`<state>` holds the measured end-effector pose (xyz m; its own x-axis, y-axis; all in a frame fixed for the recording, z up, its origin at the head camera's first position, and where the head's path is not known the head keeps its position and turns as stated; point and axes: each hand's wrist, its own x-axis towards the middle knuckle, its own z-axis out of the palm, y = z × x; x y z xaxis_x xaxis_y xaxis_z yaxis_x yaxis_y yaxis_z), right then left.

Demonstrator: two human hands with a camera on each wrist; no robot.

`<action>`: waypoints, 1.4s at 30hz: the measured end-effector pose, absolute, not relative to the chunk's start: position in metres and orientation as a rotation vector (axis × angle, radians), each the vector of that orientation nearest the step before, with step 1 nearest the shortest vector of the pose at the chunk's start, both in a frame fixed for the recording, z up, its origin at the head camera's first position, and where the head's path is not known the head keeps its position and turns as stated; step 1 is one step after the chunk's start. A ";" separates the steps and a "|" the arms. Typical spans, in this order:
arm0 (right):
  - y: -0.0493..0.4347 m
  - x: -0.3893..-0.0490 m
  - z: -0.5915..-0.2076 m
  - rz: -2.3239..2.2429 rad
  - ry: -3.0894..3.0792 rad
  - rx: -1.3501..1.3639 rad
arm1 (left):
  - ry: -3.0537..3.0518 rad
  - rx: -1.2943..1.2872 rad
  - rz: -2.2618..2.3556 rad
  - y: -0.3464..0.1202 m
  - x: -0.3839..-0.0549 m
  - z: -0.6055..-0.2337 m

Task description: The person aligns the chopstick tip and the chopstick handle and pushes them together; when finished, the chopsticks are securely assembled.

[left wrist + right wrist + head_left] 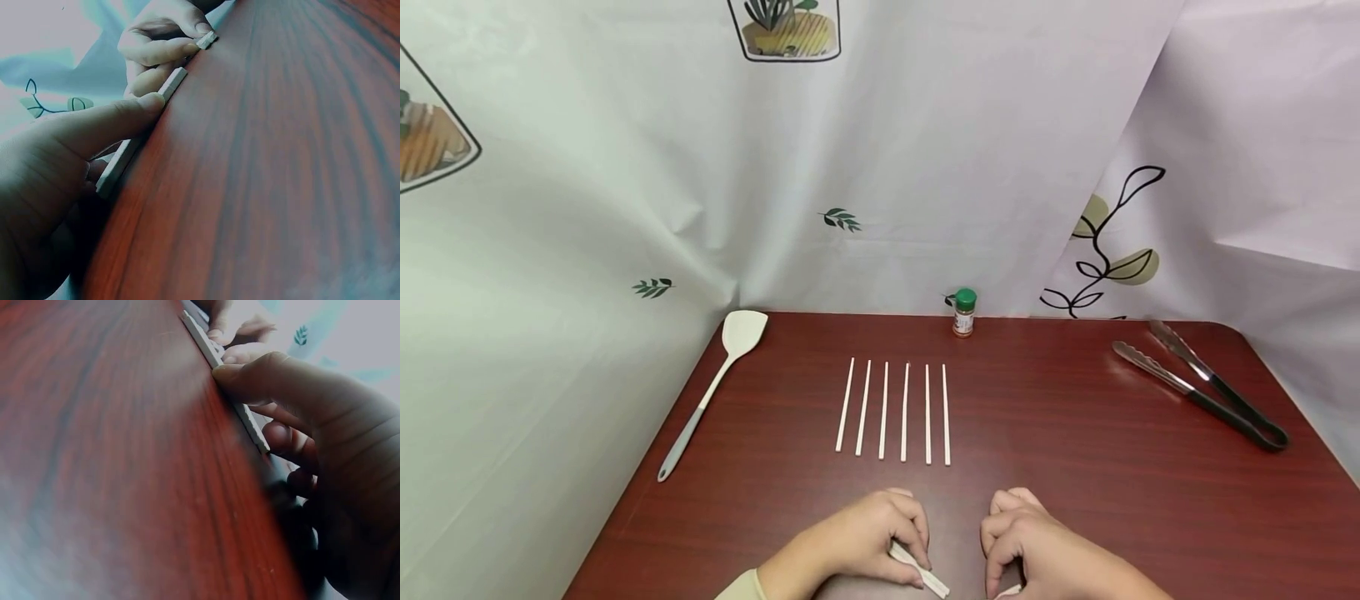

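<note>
Close to the table's near edge, my left hand (883, 533) pinches a thin white stick (934, 582) between thumb and fingers. The left wrist view shows this stick (175, 82) slanting past the thumb tip. To its right, my right hand (1041, 550) pinches another white stick (1011, 591), mostly hidden by the fingers in the head view. In the right wrist view that stick (199, 339) runs under the thumb. The hands are a short gap apart. Beyond them several white sticks (883, 408) lie side by side in a row, roughly parallel.
A white spatula (743, 332) with a grey handle lies along the left edge of the dark red table (1037, 400). A green-capped spice jar (964, 314) stands upright at the back. Metal tongs (1195, 392) with black handles lie spread at the right. Patterned sheeting hangs behind.
</note>
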<state>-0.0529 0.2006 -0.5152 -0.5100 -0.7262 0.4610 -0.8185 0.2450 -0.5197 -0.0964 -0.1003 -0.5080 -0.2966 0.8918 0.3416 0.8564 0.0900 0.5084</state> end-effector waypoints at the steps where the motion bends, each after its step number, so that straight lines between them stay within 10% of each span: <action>1: 0.201 -0.052 -0.514 1.117 -2.398 1.478 | 2.293 1.805 0.981 -0.099 -0.095 -0.507; 31: 0.189 -0.042 -0.504 0.859 -2.607 1.347 | 2.524 1.719 0.932 -0.087 -0.082 -0.509; 42: 0.185 -0.060 -0.526 1.451 -2.079 1.441 | 2.492 1.765 1.168 -0.088 -0.086 -0.519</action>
<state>-0.0601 0.1848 -0.5264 -0.4924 -0.5844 0.6450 -0.8070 0.0290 -0.5898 -0.0857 -0.0884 -0.5186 -0.4114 0.7738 0.4816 0.8651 0.1652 0.4735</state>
